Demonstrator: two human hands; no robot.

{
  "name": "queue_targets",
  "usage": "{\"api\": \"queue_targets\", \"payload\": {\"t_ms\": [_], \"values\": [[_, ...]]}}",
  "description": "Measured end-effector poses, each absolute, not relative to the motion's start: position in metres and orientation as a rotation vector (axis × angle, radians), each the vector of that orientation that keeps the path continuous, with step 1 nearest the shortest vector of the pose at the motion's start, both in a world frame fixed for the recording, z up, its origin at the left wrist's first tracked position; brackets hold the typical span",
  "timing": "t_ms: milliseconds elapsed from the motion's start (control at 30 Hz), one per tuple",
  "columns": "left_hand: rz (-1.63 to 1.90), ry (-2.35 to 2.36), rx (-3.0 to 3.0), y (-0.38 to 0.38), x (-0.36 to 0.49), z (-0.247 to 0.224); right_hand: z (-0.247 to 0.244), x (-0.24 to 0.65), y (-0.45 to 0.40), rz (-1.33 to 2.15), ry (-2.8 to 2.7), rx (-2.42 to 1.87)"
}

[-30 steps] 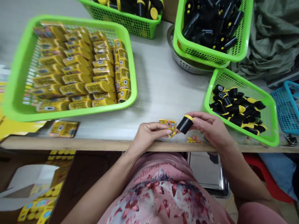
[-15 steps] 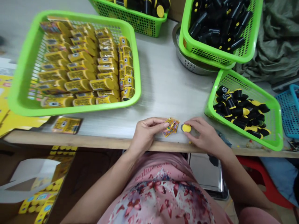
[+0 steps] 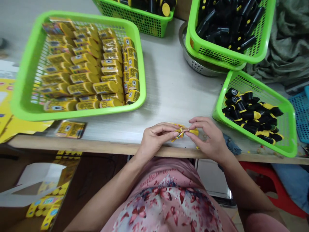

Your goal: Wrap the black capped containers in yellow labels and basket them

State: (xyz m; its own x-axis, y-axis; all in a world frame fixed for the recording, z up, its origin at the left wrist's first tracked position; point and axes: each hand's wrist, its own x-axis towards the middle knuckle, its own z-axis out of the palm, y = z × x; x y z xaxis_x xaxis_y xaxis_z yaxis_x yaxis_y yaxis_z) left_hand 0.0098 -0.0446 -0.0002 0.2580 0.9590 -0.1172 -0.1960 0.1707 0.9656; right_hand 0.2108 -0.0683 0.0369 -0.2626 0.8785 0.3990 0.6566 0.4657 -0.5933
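Observation:
My left hand (image 3: 158, 138) pinches a small yellow printed plastic wrapper (image 3: 178, 129) between thumb and fingers, just above the table's front edge. My right hand (image 3: 209, 137) meets it from the right, its thumb and fingertips closed on a small piece with a yellow round end (image 3: 193, 131). The piece touches the wrapper's right end; fingers hide most of both, so I cannot tell whether it is inside. Left of my hands, another yellow printed packet (image 3: 70, 129) lies flat by the edge.
A green basket (image 3: 142, 80) holds rows of yellow wrapped cylinders. On the right, a green basket (image 3: 260, 85) contains short black-and-yellow pieces. Behind it, another green basket (image 3: 217, 56) of black tubes sits over a metal colander (image 3: 193, 62). A wooden strip (image 3: 106, 147) edges the table.
My right hand has moved left, bringing the yellow-ended piece against the wrapper. My left hand keeps its grip. The view has shifted slightly.

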Motion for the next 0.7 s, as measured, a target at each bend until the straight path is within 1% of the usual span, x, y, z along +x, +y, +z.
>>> {"api": "queue_targets", "payload": {"t_ms": [200,400,467,533,633,700], "values": [[1.0,0.953,1.055,-0.044,0.008,-0.004,0.035,0.214,-0.065,0.544,-1.995,-1.258],[0.944,0.861,0.903,-0.044,0.007,-0.004,0.046,0.219,-0.064,0.94,-1.98,-1.099],[0.954,0.856,0.868,-0.043,0.007,-0.003,0.048,0.225,-0.067,0.906,-1.964,-1.132],[0.981,0.864,0.845,-0.043,0.007,-0.003,0.045,0.231,-0.07,0.78,-2.01,-1.235],[0.997,0.867,0.849,-0.043,0.008,-0.003,0.03,0.238,-0.076,0.573,-2.166,-1.398],[0.992,0.86,0.859,-0.043,0.008,-0.003,0.019,0.24,-0.077,0.516,-2.187,-1.455]]}}
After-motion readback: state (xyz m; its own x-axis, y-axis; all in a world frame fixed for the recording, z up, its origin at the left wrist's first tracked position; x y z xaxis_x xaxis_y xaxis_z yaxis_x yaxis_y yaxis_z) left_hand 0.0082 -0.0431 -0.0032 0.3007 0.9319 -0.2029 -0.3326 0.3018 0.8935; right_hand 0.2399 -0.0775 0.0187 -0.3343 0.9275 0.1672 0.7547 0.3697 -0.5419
